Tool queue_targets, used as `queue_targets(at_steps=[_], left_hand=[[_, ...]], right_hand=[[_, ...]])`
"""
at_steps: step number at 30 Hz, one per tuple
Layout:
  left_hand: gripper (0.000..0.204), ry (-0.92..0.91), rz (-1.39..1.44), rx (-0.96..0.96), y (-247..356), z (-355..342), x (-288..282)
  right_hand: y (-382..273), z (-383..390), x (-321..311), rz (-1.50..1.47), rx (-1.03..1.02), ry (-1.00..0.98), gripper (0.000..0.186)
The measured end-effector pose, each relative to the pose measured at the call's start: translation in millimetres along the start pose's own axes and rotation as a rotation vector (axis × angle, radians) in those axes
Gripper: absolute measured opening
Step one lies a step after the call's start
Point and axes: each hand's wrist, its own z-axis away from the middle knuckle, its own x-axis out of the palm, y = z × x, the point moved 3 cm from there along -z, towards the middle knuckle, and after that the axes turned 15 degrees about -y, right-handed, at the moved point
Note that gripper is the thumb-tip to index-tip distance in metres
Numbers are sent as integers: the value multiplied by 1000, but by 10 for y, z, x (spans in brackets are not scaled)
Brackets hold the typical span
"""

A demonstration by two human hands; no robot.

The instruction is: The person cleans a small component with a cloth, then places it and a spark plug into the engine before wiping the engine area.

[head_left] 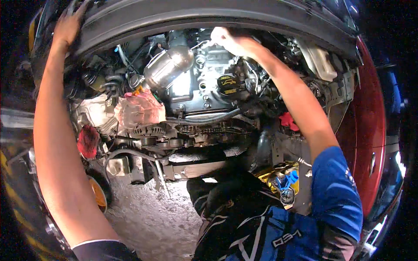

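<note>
My left hand [69, 24] reaches up to the dark body panel [198, 13] at the top left, fingers stretched out against it. Near the top centre, my right hand [224, 39] is closed at the far side of the engine [207, 95], by a thin metal piece; glare hides exactly what it grips. Just left of that hand is a silver cylindrical housing [167, 65]. A black cap [228, 85] sits on the engine, and a pink rag [137, 111] lies to the left. A corrugated hose [202, 120] runs across in front.
A translucent reservoir [318, 61] is at the upper right, beside a red car panel [361, 130]. Red cloths [89, 141] lie at left and right in the bay. Blue and yellow items [285, 180] sit lower right. Wet-looking floor [143, 217] shows below, beside my dark-clothed body.
</note>
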Motion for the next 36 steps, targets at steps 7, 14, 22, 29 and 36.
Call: queue_targets(at_steps=[7,14,22,29,36], left_hand=[[45,-202,110,-305,1071,-338,-641],[43,-239,-15,-284,565,125,-426],[43,-287,-50,-352,618,114,-396],[42,-245,-38,-320,728,-9,-462],[42,-256,-30,-308,609,79,-379]], right_hand=[[1087,-523,94,1254,-489,175,24],[9,-786,307,621,82,59,30],[-230,-618,394,630,31,-225,43],[-52,-668,215,574,-58,-252,39],[164,-866,437,520,-200,-32,37]])
